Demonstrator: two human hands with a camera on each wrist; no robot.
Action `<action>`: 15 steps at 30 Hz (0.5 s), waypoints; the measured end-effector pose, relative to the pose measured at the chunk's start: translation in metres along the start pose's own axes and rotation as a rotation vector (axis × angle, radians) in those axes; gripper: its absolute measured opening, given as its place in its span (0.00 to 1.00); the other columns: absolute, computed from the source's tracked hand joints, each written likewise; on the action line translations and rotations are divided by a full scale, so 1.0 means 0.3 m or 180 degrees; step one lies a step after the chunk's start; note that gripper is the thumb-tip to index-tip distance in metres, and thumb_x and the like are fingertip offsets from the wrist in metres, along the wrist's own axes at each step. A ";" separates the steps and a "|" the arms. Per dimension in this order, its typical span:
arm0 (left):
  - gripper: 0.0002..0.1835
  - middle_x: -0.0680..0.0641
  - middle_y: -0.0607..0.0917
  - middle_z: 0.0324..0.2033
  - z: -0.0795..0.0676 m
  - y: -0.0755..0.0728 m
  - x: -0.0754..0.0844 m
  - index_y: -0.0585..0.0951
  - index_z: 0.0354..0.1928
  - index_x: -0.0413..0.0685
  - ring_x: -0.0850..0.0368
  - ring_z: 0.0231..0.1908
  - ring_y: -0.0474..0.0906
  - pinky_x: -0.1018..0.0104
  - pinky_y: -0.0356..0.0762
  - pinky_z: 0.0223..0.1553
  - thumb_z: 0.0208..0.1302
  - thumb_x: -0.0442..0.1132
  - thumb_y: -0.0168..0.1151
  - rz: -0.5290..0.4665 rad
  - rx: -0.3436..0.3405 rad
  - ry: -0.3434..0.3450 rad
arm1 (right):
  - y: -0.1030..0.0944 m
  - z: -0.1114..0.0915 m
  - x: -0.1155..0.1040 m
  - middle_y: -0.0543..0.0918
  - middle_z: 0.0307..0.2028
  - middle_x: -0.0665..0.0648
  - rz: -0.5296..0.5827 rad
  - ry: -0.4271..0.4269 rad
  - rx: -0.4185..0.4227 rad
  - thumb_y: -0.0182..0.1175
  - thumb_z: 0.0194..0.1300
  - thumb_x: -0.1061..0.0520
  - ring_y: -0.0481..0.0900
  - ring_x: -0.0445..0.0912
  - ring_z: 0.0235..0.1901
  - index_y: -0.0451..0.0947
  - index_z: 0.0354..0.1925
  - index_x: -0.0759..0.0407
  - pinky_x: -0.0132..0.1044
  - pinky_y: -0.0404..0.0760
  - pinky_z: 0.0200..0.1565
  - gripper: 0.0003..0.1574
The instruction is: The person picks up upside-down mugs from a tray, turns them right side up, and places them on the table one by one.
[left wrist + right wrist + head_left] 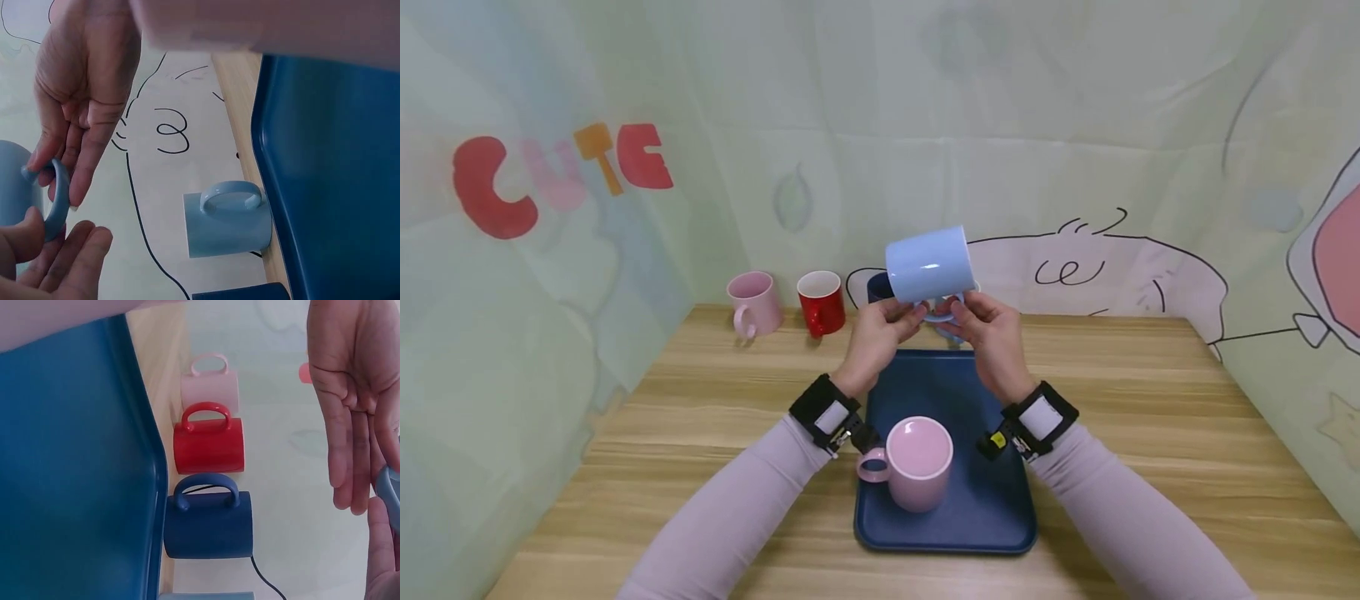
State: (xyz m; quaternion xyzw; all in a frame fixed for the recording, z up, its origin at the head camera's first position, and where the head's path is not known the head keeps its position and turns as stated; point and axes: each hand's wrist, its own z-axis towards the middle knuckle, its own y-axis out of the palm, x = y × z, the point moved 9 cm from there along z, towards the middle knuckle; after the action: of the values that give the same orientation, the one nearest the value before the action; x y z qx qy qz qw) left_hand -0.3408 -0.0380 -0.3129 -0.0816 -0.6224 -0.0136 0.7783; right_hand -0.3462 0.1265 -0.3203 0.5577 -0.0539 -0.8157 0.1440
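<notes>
A light blue mug (928, 265) hangs tipped on its side in the air above the far end of a dark blue tray (955, 533), its handle (60, 200) pointing down. My left hand (877, 340) pinches this handle from the left. On the other side my right hand (997, 343) pinches it between thumb and fingers. A pink mug (917, 467) stands upright on the near part of the tray, its handle to the left. Behind my hands, a second light blue mug (228, 228) stands on the table, partly hidden in the head view.
Along the table's back edge stand a pale pink mug (757, 305), a red mug (822, 304) and a dark blue mug (209, 526). A printed cloth (865, 100) rises behind the wooden table (1120, 400).
</notes>
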 end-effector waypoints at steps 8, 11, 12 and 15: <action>0.23 0.39 0.83 0.63 -0.005 0.004 -0.014 0.76 0.70 0.41 0.42 0.60 0.83 0.51 0.81 0.60 0.76 0.39 0.62 0.0092 -0.0240 -0.0225 | -0.008 0.003 -0.006 0.89 0.38 0.54 -0.0011 0.0002 -0.0027 0.59 0.76 0.66 0.88 0.46 0.41 0.76 0.58 0.81 0.45 0.88 0.49 0.19; 0.23 0.38 0.83 0.62 -0.002 0.004 -0.019 0.76 0.69 0.40 0.39 0.60 0.82 0.48 0.80 0.60 0.77 0.38 0.61 0.0118 -0.0282 -0.0266 | -0.009 0.003 -0.010 0.88 0.37 0.54 -0.0011 0.0006 -0.0021 0.59 0.75 0.68 0.88 0.46 0.40 0.76 0.56 0.82 0.44 0.88 0.48 0.17; 0.23 0.38 0.83 0.61 -0.001 0.004 -0.020 0.76 0.69 0.39 0.39 0.60 0.82 0.48 0.80 0.60 0.77 0.38 0.61 0.0114 -0.0296 -0.0272 | -0.010 0.003 -0.011 0.88 0.36 0.53 -0.0013 0.0008 -0.0016 0.59 0.75 0.68 0.88 0.45 0.40 0.76 0.55 0.82 0.43 0.88 0.48 0.17; 0.22 0.36 0.83 0.61 0.004 0.005 -0.023 0.75 0.69 0.38 0.36 0.60 0.82 0.48 0.80 0.60 0.77 0.37 0.60 0.0069 -0.0343 -0.0284 | -0.013 0.004 -0.014 0.89 0.36 0.53 -0.0034 0.0020 0.0024 0.59 0.74 0.69 0.89 0.45 0.40 0.76 0.55 0.83 0.42 0.89 0.46 0.17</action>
State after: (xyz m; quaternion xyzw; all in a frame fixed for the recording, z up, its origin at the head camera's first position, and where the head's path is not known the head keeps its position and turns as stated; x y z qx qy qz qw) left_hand -0.3433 -0.0369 -0.3196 -0.1306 -0.6539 -0.0351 0.7444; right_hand -0.3467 0.1315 -0.3170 0.5611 -0.0536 -0.8145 0.1377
